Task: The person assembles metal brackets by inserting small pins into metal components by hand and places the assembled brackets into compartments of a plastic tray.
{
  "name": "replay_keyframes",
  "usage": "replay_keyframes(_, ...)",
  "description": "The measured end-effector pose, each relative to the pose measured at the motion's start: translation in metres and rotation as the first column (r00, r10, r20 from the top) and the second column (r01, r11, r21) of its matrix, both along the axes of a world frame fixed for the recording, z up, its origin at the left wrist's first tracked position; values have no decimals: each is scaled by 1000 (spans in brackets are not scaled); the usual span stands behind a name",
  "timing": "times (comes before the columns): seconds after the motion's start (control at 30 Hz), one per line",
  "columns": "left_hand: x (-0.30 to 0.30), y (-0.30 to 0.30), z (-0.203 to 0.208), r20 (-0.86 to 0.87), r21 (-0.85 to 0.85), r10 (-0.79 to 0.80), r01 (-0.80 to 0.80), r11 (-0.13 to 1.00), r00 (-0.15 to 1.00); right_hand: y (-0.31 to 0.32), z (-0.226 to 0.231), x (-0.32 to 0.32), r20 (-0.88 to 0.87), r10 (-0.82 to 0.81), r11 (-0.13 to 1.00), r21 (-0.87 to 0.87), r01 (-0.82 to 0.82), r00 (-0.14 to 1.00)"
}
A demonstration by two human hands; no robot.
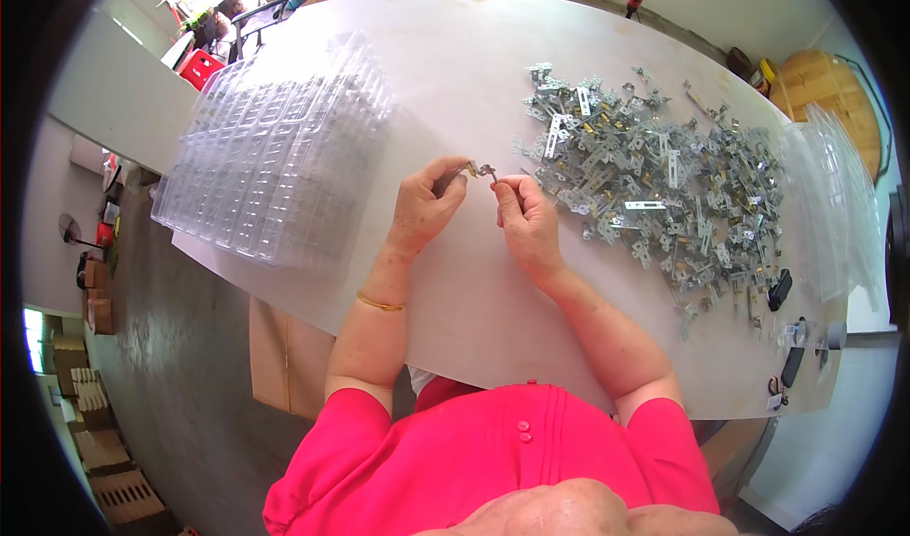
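Observation:
Over the middle of the table, my left hand (428,201) and my right hand (527,223) face each other, fingertips pinched. Between them is a small metal bracket part (484,170), silvery with a brass-coloured bit at its left end. Both hands grip it, the left at the brassy end and the right at the other end. Whether it is one piece or two joined pieces is too small to tell. A wide heap of similar metal bracket parts (664,181) lies to the right of my right hand.
Clear plastic trays (275,147) stand in a tall stack at the left of the table (445,53). More clear plastic sheets (829,204) lean at the right edge. Near them lie a black object (780,290) and a roll of tape (835,335). A cardboard box (284,356) is below the front edge.

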State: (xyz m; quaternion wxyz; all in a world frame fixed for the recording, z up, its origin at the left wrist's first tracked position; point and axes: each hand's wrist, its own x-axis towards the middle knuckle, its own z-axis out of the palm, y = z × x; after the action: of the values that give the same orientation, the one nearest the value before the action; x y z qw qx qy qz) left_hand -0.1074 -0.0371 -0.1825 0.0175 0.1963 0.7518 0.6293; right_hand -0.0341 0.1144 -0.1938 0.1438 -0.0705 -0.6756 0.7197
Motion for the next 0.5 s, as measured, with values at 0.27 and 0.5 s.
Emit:
replay_keyframes(0.27,1,-5,6,-149,-127,-78,59,990,986,6,11,-1,81,120,966,-238,-97,990)
replay_keyframes(0.5,4,-5,6,-149,-130,-99,80,988,984,22,23,-3,197,277,907,-375,-189,940)
